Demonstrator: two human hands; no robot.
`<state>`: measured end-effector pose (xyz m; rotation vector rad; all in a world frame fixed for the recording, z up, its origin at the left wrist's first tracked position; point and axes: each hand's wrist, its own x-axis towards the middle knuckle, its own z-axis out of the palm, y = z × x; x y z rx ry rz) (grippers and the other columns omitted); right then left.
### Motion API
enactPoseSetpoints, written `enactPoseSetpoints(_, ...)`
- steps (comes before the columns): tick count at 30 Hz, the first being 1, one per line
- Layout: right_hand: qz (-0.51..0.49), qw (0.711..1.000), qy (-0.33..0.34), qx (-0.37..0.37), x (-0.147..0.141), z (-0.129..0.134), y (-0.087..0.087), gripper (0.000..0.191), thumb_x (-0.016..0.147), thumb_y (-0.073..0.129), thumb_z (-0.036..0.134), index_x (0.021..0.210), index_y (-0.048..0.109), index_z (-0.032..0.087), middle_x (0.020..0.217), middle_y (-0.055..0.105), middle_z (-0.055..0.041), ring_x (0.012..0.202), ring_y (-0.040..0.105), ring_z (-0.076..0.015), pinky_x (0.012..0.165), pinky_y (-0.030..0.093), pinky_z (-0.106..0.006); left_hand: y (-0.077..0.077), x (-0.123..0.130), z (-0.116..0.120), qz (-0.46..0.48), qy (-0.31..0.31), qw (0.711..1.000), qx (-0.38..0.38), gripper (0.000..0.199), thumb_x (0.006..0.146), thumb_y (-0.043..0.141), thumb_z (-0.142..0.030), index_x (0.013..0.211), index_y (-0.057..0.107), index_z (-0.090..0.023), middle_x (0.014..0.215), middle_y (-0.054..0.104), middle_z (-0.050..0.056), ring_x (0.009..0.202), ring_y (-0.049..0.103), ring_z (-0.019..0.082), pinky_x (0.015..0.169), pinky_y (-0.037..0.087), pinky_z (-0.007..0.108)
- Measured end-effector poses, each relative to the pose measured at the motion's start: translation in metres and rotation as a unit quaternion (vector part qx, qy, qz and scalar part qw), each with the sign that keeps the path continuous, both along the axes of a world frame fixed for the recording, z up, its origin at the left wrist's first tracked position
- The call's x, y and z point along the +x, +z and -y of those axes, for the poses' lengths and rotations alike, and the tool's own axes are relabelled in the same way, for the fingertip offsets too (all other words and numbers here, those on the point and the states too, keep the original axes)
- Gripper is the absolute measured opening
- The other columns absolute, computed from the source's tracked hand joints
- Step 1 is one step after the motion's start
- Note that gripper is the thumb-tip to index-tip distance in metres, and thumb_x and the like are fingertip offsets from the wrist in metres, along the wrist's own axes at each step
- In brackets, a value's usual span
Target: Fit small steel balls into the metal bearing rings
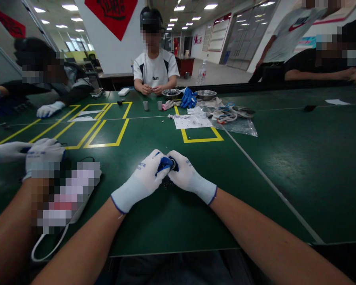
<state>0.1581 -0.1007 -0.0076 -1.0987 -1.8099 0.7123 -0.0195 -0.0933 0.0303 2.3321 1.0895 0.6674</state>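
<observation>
My left hand and my right hand, both in white gloves with blue palms, meet above the green table. Their fingers are closed around a small dark round part with a pale, shiny rim. Most of that part is hidden by the gloves, so its kind does not show. Just below my fingertips, a cluster of tiny black pieces lies on the tabletop.
A co-worker's gloved hands are at my left, beside a white pouch with a cord. Beyond lie yellow tape outlines, a white sheet, tangled cords in plastic, blue gloves, metal bowls and two small cups.
</observation>
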Motion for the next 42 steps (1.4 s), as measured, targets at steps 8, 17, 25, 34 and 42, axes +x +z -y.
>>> enactPoseSetpoints(8, -0.026, 1.000, -0.003, -0.009, -0.0006, -0.0012, -0.0020, 0.013, 0.080, 0.062, 0.021, 0.082, 0.050, 0.023, 0.080, 0.058, 0.0007, 0.074, 0.055, -0.0176, 0.068, 0.042, -0.031, -0.0018, 0.0002, 0.0011, 0.064, 0.061, 0.996, -0.015, 0.012, 0.100, 0.047, -0.030, 0.103, 0.055, -0.021, 0.093, 0.066, 0.006, 0.084, 0.065, 0.023, 0.078, 0.055, 0.040)
enactPoseSetpoints(17, -0.052, 0.998, -0.001, -0.036, 0.0000, -0.0026, 0.0022, 0.005, 0.083, 0.059, 0.024, 0.085, 0.055, 0.022, 0.084, 0.063, -0.0015, 0.079, 0.060, -0.0203, 0.073, 0.047, -0.034, -0.0014, 0.0003, -0.0040, 0.176, 0.072, 0.979, -0.068, 0.019, 0.095, 0.056, -0.030, 0.110, 0.061, -0.020, 0.103, 0.072, 0.007, 0.092, 0.070, 0.022, 0.084, 0.060, 0.038)
enactPoseSetpoints(25, -0.089, 0.994, 0.017, -0.056, 0.0026, -0.0029, 0.0044, 0.006, 0.086, 0.059, 0.027, 0.087, 0.055, 0.022, 0.085, 0.065, 0.0006, 0.082, 0.062, -0.0191, 0.076, 0.048, -0.033, 0.0034, 0.0013, -0.0019, 0.237, 0.049, 0.956, -0.164, 0.025, 0.092, 0.064, -0.035, 0.110, 0.069, -0.018, 0.102, 0.077, 0.006, 0.091, 0.074, 0.023, 0.082, 0.065, 0.039)
enactPoseSetpoints(34, -0.080, 0.996, 0.006, -0.039, 0.0050, -0.0042, 0.0010, 0.006, 0.081, 0.057, 0.022, 0.084, 0.052, 0.023, 0.079, 0.059, 0.0029, 0.077, 0.057, -0.0177, 0.072, 0.044, -0.031, -0.0018, -0.0001, -0.0055, 0.310, 0.053, 0.895, -0.316, 0.030, 0.081, 0.079, -0.036, 0.103, 0.072, -0.015, 0.100, 0.078, 0.007, 0.087, 0.076, 0.022, 0.084, 0.066, 0.040)
enactPoseSetpoints(42, -0.078, 0.996, 0.001, -0.031, 0.0061, -0.0039, 0.0026, 0.006, 0.082, 0.057, 0.025, 0.083, 0.051, 0.023, 0.081, 0.058, 0.0012, 0.076, 0.056, -0.0183, 0.070, 0.043, -0.031, -0.0060, -0.0037, -0.0076, 0.302, 0.028, 0.910, -0.284, 0.043, 0.076, 0.085, -0.034, 0.113, 0.073, -0.015, 0.107, 0.080, 0.010, 0.092, 0.077, 0.025, 0.087, 0.064, 0.043)
